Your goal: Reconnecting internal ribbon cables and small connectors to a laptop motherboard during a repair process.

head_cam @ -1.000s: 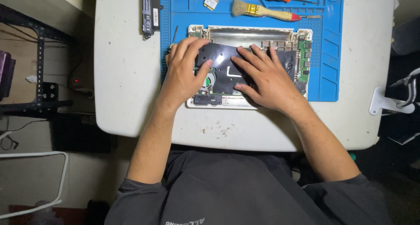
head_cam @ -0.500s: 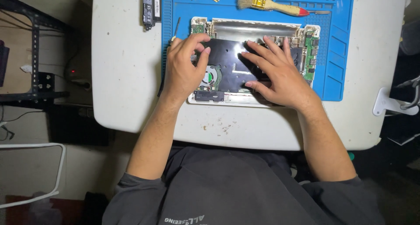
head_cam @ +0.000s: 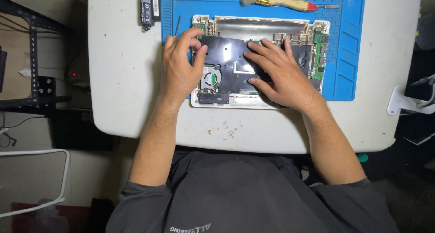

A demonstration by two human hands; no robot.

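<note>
Black sheet [head_cam: 235, 61] now flatter in laptop shell [head_cam: 263, 27], left hand [head_cam: 179, 70] pinching corner, right hand [head_cam: 281, 76] spread flat

Opened laptop chassis [head_cam: 260, 27] on blue mat [head_cam: 349, 56], white table [head_cam: 122, 79]. Left hand [head_cam: 181, 70] grips the left edge; right hand [head_cam: 283, 76] flat on black sheet [head_cam: 229, 56] beside fan [head_cam: 210, 77]. Brush [head_cam: 276, 0], black battery [head_cam: 150, 6] behind.
</note>
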